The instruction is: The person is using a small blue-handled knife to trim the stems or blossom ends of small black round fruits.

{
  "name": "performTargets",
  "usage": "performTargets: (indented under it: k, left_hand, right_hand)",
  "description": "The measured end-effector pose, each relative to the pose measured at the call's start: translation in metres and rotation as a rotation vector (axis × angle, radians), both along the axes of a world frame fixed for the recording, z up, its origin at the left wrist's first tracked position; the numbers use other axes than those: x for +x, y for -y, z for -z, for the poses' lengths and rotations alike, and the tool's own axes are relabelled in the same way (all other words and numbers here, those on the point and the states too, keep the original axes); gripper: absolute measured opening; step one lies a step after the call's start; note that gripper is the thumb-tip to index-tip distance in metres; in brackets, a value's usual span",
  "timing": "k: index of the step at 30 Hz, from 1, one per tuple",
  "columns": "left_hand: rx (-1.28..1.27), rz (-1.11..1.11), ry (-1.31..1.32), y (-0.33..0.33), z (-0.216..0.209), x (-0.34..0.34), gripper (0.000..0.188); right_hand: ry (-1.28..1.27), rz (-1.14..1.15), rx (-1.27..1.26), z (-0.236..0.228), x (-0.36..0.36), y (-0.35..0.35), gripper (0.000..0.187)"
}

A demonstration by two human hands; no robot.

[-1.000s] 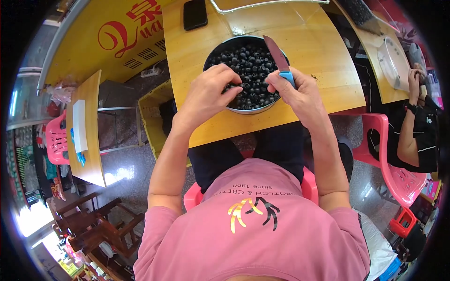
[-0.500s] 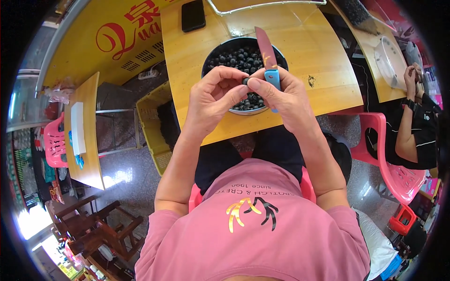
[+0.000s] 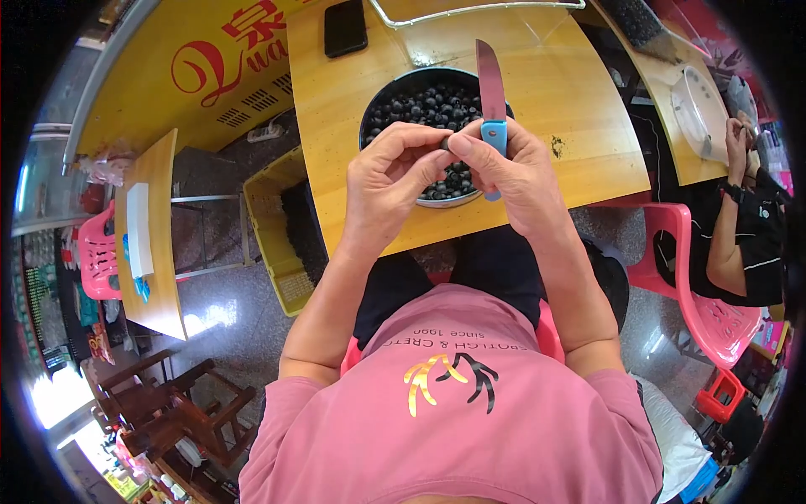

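Note:
Above a round bowl (image 3: 450,203) of small black round fruits (image 3: 432,107), my two hands meet at the fingertips. Thumb and fingers of my left hand (image 3: 382,181) pinch one small dark round fruit (image 3: 447,144), mostly hidden by the fingers. My right hand (image 3: 522,176) is closed around the blue handle of a knife (image 3: 490,80), its blade pointing up and away from me. That hand's thumb touches the pinched fruit. The fruits' exact kind cannot be made out.
The bowl stands on a wooden table (image 3: 571,109) with a black phone (image 3: 346,28) at its far left. A yellow crate (image 3: 273,218) with dark contents is on the floor at left. At right, another person's hands (image 3: 737,143) are near a pale basin (image 3: 698,113) beside a pink chair (image 3: 672,244).
The knife has turned slightly, its tip swinging to the right. The fruit is now more covered by my fingers, and both hands have shifted a little right.

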State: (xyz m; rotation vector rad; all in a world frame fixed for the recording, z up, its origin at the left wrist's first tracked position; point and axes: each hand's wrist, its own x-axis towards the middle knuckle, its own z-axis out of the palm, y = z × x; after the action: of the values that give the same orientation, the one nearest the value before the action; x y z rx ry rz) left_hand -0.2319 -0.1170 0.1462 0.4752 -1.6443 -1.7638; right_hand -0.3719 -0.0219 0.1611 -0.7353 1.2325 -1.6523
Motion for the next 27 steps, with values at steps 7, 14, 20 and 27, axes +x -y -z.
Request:
performTargets:
  k: [7, 14, 20, 27]
  left_hand:
    - [0.114, 0.038, -0.063, -0.001, 0.008, 0.001, 0.018]
    - [0.192, 0.003, -0.061, 0.000, 0.007, 0.002, 0.017]
    - [0.189, 0.043, -0.064, 0.000, 0.009, 0.002, 0.018]
    - [0.190, 0.056, -0.087, -0.001, 0.011, 0.000, 0.018]
  right_hand:
    - [0.117, -0.052, 0.016, 0.008, -0.005, -0.003, 0.018]
    - [-0.891, 0.131, -0.118, 0.005, -0.010, -0.011, 0.013]
    - [-1.235, 0.184, -0.172, 0.010, -0.014, -0.013, 0.019]
    - [-1.300, 0.228, -0.175, 0.013, -0.016, -0.012, 0.022]
